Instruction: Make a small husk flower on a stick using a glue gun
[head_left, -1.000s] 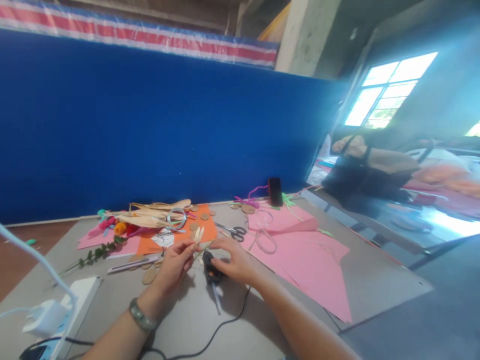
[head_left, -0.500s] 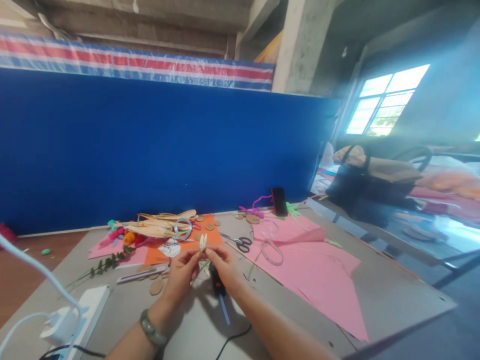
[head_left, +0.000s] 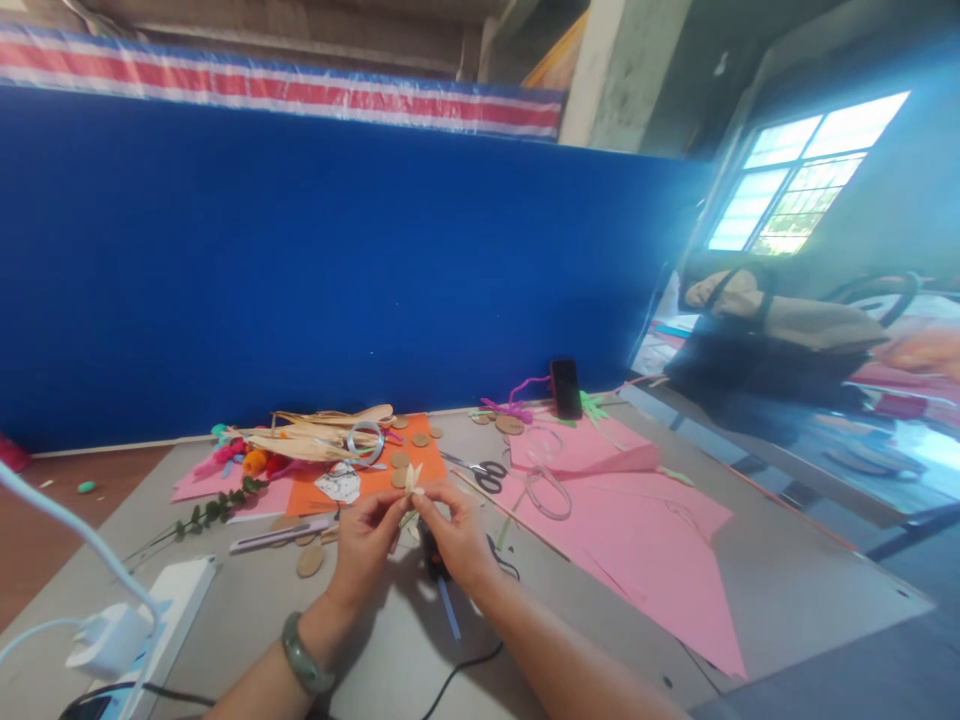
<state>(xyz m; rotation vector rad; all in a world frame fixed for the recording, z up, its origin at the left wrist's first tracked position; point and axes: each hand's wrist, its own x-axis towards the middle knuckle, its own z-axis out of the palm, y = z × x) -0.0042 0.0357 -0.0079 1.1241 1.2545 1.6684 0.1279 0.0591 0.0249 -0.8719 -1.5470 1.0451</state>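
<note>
Over the near middle of the table, my left hand (head_left: 365, 532) and my right hand (head_left: 456, 538) meet fingertip to fingertip. Both are closed in a pinch at the base of a small cream husk flower (head_left: 413, 476), whose pointed petals stick up above the fingers. A bit of green stem shows below it, mostly covered by the hands. Behind my right hand lies a black glue gun (head_left: 431, 558), partly hidden, with a pale glue stick (head_left: 449, 610) pointing toward me.
Dried husks (head_left: 315, 440) and a tape roll (head_left: 366, 443) lie on orange paper (head_left: 311, 500). Scissors (head_left: 487, 475) sit beyond my right hand, a utility knife (head_left: 277, 535) at left. Pink paper (head_left: 637, 540) covers the right side. A power strip (head_left: 176, 620) stands near left; a phone (head_left: 565, 390) leans behind.
The flower's petals look more spread, and my right fingertips have shifted slightly on its base. The whole view has tilted down a little, while the things on the table keep their places.
</note>
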